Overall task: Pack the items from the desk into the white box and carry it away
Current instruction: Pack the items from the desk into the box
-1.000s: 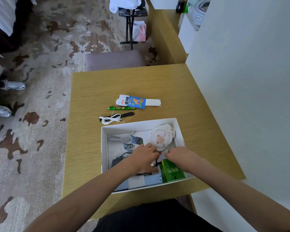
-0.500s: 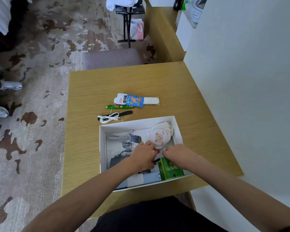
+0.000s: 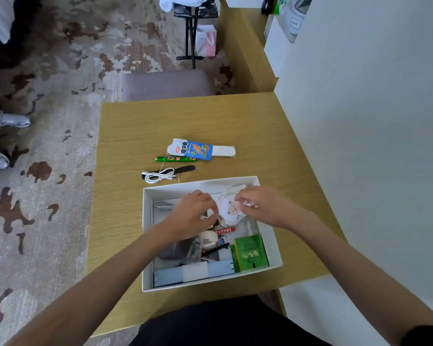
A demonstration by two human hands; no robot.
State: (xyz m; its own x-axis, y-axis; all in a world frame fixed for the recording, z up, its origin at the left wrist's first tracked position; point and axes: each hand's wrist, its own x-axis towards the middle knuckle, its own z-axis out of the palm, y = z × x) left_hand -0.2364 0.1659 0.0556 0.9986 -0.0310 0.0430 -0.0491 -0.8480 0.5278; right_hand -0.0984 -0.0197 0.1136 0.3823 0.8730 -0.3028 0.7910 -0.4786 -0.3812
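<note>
The head view looks down on a light wooden desk point(image 3: 125, 156) with an open white cardboard box point(image 3: 147, 245) standing at its near edge, toward the near right corner. Beyond the box's far wall lie four loose items: a blue and white snack packet point(image 3: 196, 150) printed with large Chinese characters and a small red logo too small to read, a thin green printed sausage stick point(image 3: 176, 159) just in front of it, a black nail file point(image 3: 185, 169), and a coiled white charging cable point(image 3: 159, 175) resting against the file. Inside the box, a green carton point(image 3: 251, 252) with pale, illegible print stands in the near right corner, a small red label point(image 3: 225, 231) with white writing sits near the middle, and a pale blue and white flat pack point(image 3: 194, 272) lies along the near wall. Both forearms reach in from the near edge. The left hand point(image 3: 194, 216) hovers over the box's middle, palm down, fingers curled together; what they touch cannot be told. The right hand point(image 3: 263, 207) is at the far right corner, fingertips pinching the edge of a round white plush with a pink animal face point(image 3: 231, 209).
</note>
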